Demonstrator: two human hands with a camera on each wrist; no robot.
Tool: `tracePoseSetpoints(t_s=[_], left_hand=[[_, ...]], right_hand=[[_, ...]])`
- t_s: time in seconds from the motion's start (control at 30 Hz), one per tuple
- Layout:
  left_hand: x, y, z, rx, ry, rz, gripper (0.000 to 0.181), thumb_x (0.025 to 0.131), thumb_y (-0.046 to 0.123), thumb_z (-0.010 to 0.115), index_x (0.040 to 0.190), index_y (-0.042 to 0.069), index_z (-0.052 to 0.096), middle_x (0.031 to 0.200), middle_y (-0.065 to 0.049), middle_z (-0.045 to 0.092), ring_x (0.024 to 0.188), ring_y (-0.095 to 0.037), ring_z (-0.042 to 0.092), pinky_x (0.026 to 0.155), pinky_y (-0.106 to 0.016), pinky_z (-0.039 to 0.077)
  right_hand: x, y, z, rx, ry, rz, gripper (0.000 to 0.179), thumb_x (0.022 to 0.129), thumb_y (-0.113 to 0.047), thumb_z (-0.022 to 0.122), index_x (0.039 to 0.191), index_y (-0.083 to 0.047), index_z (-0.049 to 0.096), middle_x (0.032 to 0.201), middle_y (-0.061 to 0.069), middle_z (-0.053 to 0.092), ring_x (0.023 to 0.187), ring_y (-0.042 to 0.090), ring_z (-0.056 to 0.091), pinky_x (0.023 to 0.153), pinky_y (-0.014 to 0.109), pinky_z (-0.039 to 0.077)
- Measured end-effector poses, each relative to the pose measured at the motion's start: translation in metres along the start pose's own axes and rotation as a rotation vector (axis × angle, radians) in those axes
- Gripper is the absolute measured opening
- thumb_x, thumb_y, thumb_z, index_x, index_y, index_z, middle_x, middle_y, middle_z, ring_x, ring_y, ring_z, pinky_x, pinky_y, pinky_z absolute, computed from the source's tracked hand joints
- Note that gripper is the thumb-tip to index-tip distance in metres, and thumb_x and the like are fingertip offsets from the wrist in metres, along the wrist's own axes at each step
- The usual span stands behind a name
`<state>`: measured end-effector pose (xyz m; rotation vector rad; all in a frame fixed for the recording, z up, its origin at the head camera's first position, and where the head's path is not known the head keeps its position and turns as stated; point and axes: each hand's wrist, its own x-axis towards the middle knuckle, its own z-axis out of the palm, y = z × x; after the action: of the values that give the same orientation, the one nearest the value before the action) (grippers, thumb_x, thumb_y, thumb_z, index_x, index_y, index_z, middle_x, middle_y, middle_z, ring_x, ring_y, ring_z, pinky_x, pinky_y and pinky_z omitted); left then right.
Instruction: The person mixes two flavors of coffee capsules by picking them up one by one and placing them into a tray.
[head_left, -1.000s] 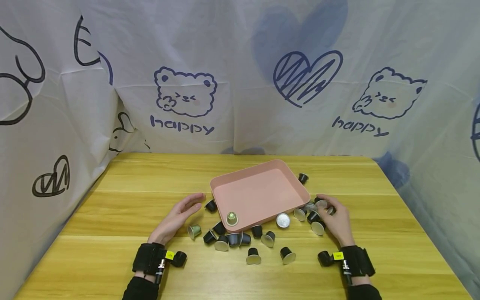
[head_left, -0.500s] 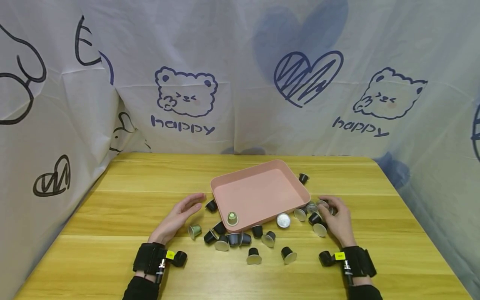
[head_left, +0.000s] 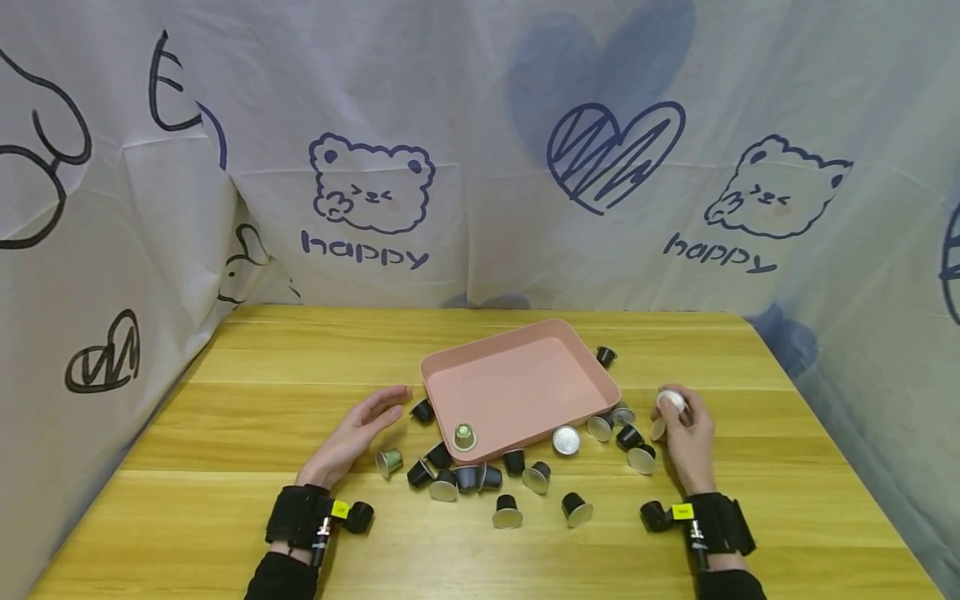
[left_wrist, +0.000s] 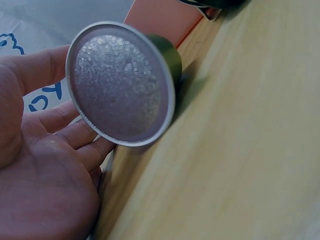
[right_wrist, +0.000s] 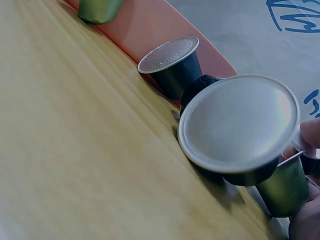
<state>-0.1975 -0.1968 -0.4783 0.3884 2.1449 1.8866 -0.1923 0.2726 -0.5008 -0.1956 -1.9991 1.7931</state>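
Between thumb and fingers my right hand pinches a coffee capsule, its silver lid turned up in the head view. Just below it stands another capsule, green in the right wrist view and partly hidden by the hand. My left hand lies relaxed left of the pink tray, holding nothing. Nearest to its fingertips is a black capsule; a green capsule lies beside the palm and overlaps the fingers in the left wrist view. One green capsule stands upside down in the tray's near left corner.
Several black and grey capsules lie along the tray's near side, among them a grey one. A silver-lidded capsule stands lid up there. Closer to me are two black capsules, one left of the other. Another lies behind the tray's right side.
My right hand has gripped a capsule from the right-hand cluster and drawn it slightly right and up, its lid now showing. The left hand and the tray have not moved.
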Motion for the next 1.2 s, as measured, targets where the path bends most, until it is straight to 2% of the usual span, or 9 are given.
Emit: tracePoseSetpoints(t_s=[0.1,0.23,0.33,0.47,0.63,0.93,1.2], left_hand=[[-0.0002,-0.0003,0.0001,-0.002,0.003,-0.003,0.058,0.099,0.031,0.052,0.146,0.003,0.033,0.147,-0.017,0.039,0.135,-0.033,0.032,0.112,-0.056,0.02],[0.0002,-0.001,0.0006,0.003,-0.001,0.0,0.058,0.1,0.03,0.051,0.146,0.001,0.033,0.147,-0.019,0.038,0.135,-0.034,0.032,0.111,-0.056,0.02],[0.0005,-0.0013,0.0009,0.007,-0.01,0.004,0.058,0.1,0.029,0.05,0.147,0.0,0.032,0.148,-0.02,0.037,0.135,-0.035,0.031,0.111,-0.057,0.019],[0.0003,-0.0013,0.0013,-0.002,-0.001,-0.01,0.057,0.099,0.029,0.052,0.146,0.002,0.033,0.147,-0.018,0.038,0.135,-0.033,0.032,0.112,-0.056,0.02],[0.0004,-0.0016,0.0012,-0.004,0.003,-0.009,0.058,0.099,0.031,0.052,0.146,0.003,0.034,0.147,-0.018,0.039,0.135,-0.033,0.032,0.112,-0.055,0.02],[0.001,-0.0033,-0.0006,-0.004,-0.01,0.011,0.057,0.1,0.029,0.051,0.146,0.001,0.033,0.147,-0.02,0.037,0.135,-0.035,0.031,0.112,-0.056,0.019],[0.0016,-0.0042,-0.0014,-0.005,-0.01,0.022,0.056,0.1,0.027,0.051,0.146,0.0,0.033,0.147,-0.021,0.038,0.135,-0.035,0.031,0.111,-0.056,0.019]], right_hand=[[0.0002,0.0006,-0.0005,0.054,0.03,-0.019,0.036,0.097,-0.015,0.055,0.122,0.011,0.054,0.1,0.019,0.058,0.077,0.012,0.063,0.063,0.012,0.053],[-0.001,0.0017,-0.0012,0.037,0.062,-0.093,0.035,0.099,-0.015,0.053,0.123,0.009,0.057,0.093,0.018,0.058,0.076,0.012,0.061,0.066,0.011,0.051],[-0.002,0.0014,-0.0011,0.059,0.093,-0.142,0.034,0.1,-0.016,0.049,0.122,0.009,0.059,0.084,0.017,0.052,0.072,0.014,0.055,0.064,0.011,0.047],[-0.0019,-0.0002,-0.001,0.149,0.157,-0.17,0.036,0.1,-0.017,0.049,0.118,0.013,0.059,0.077,0.014,0.046,0.064,0.016,0.044,0.055,0.016,0.04],[-0.0006,-0.002,-0.0017,0.303,0.207,-0.132,0.035,0.099,-0.014,0.051,0.116,0.017,0.06,0.076,0.009,0.045,0.061,0.017,0.035,0.053,0.024,0.031],[0.0033,-0.0035,-0.0022,0.545,0.179,-0.043,0.037,0.104,-0.008,0.037,0.116,0.021,0.056,0.073,0.008,0.045,0.06,0.02,0.034,0.053,0.026,0.034],[0.0037,-0.0066,-0.0011,0.587,0.139,-0.045,0.032,0.102,-0.002,0.038,0.114,0.021,0.057,0.086,0.013,0.053,0.064,0.02,0.04,0.055,0.024,0.039]])
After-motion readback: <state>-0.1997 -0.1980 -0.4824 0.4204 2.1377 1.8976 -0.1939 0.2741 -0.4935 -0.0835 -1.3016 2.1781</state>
